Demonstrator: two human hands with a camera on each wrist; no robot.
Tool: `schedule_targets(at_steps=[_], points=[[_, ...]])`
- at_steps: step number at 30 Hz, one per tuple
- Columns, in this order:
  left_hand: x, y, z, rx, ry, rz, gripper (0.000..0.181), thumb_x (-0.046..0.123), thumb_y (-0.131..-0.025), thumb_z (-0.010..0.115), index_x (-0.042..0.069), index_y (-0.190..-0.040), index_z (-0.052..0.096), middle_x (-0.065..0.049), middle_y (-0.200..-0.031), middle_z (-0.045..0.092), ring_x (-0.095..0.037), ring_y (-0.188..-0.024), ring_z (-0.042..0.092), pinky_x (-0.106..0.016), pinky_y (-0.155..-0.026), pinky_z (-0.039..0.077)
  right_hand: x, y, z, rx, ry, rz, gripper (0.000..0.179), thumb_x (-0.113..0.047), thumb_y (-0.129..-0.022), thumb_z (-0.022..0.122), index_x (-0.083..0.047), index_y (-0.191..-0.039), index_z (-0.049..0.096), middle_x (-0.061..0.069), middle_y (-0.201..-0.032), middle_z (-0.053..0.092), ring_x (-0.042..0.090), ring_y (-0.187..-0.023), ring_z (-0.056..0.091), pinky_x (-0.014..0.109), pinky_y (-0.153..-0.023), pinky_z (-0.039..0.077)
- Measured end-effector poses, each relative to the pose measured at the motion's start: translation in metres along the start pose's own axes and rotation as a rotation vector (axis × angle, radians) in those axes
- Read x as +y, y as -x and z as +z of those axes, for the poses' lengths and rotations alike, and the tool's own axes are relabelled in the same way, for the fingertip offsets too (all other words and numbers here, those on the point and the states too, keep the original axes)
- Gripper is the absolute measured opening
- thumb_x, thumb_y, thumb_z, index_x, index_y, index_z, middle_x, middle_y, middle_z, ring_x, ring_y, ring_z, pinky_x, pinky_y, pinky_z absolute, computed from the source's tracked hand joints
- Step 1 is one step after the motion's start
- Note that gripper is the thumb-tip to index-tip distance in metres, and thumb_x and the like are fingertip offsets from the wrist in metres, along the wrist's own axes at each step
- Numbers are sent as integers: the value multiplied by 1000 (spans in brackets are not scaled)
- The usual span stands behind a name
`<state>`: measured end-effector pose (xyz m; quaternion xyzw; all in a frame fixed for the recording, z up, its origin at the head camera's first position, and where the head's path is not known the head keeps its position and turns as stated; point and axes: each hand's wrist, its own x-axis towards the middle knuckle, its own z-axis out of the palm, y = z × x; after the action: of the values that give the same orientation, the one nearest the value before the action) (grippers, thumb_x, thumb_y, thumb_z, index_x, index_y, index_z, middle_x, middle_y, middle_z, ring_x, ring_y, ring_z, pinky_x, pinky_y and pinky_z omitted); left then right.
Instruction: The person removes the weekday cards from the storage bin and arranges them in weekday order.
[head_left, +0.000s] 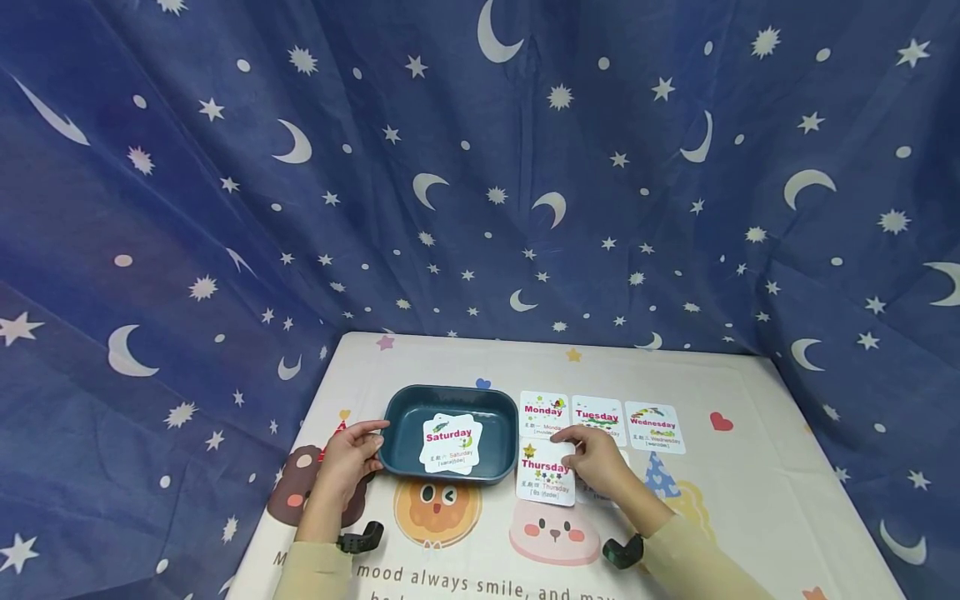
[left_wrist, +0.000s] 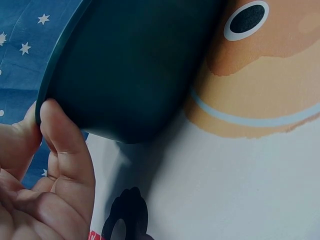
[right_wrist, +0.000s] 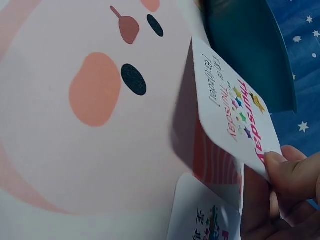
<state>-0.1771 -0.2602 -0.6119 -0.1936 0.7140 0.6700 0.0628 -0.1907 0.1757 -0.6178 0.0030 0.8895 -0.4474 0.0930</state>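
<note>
My left hand [head_left: 347, 462] pinches the left rim of a dark teal tray [head_left: 491, 450], thumb and fingers on either side of its edge in the left wrist view. Inside lies a small stack of white cards, with the Saturday card [head_left: 450, 442] on top. Right of the tray, my right hand [head_left: 602, 468] pinches the Thursday card [head_left: 545, 479] at its edge. In the right wrist view that card is tilted and casts a shadow on the tablecloth. Another card [right_wrist: 202, 215], its print mostly cut off, lies beside it, largely hidden under the right hand in the head view.
The Monday card [head_left: 544, 408], Tuesday card [head_left: 596, 406] and Wednesday card [head_left: 655, 427] lie in a row behind my right hand. A cartoon-printed tablecloth [head_left: 750, 500] covers the table, and a blue star-and-moon curtain [head_left: 480, 208] hangs behind and at the sides.
</note>
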Motion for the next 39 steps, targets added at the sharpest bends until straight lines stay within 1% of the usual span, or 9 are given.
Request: schedule_targets(at_steps=[5, 9, 13, 18, 20, 22, 25, 28, 39], points=[[-1, 0, -1, -1, -2, -1, 32, 2, -107, 63, 3, -138, 70, -9, -95, 64, -15, -72, 60, -24, -65, 60, -1, -1, 5, 21, 65, -5, 39, 8, -83, 83, -20, -110, 82, 1, -97, 68, 18, -75, 52, 24, -60, 42], [-2, -1, -1, 2, 10, 2, 32, 1, -106, 63, 2, -137, 70, -7, -92, 64, -14, -70, 60, -25, -64, 59, -2, -3, 8, 44, 138, -19, 38, 8, -82, 83, -21, -108, 82, 0, -105, 74, 18, -82, 55, 26, -70, 46], [-2, -2, -1, 7, 12, 3, 31, 1, -106, 64, 1, -137, 70, -5, -90, 63, -13, -70, 59, -24, -63, 59, -4, -5, 11, 51, 184, -23, 38, 8, -82, 82, -21, -107, 82, 1, -113, 78, 18, -90, 60, 32, -82, 52], [-1, -1, 0, 6, 3, 4, 32, 2, -106, 64, 2, -137, 70, -4, -90, 63, -13, -70, 59, -24, -64, 59, -5, -5, 15, 49, 212, -19, 35, 6, -84, 83, -20, -108, 82, 2, -117, 77, 18, -96, 64, 39, -92, 58], [-1, -1, 0, 5, 3, 5, 32, 2, -106, 64, 2, -137, 70, -4, -91, 63, -13, -70, 59, -24, -64, 59, -6, -5, 15, 52, 229, -25, 34, 5, -84, 83, -19, -107, 82, 1, -113, 75, 17, -95, 64, 39, -90, 58], [-1, -1, 0, 4, 3, 4, 32, 2, -106, 63, 2, -137, 70, -4, -91, 63, -13, -70, 59, -24, -64, 59, -6, -6, 16, 58, 247, -34, 33, 5, -83, 84, -19, -106, 82, -1, -108, 73, 16, -93, 63, 35, -87, 58], [0, -1, 1, 4, 4, 4, 32, 2, -107, 63, 2, -138, 70, -4, -91, 63, -13, -70, 59, -25, -64, 59, -5, -7, 16, 70, 267, -48, 33, 4, -81, 86, -19, -104, 82, -3, -100, 69, 13, -88, 60, 29, -81, 54], [0, -1, 1, 5, 1, 4, 32, 2, -107, 63, 2, -138, 70, -4, -91, 62, -14, -70, 59, -24, -64, 59, -4, -9, 16, 75, 274, -61, 33, 4, -80, 87, -19, -103, 82, -4, -96, 66, 12, -85, 58, 26, -77, 51], [0, 0, 1, 2, 3, 6, 32, 2, -107, 63, 1, -138, 69, -6, -92, 63, -14, -70, 59, -24, -64, 59, 1, -12, 15, 80, 305, -94, 31, 2, -78, 90, -16, -102, 83, -1, -92, 65, 13, -82, 54, 30, -77, 47]])
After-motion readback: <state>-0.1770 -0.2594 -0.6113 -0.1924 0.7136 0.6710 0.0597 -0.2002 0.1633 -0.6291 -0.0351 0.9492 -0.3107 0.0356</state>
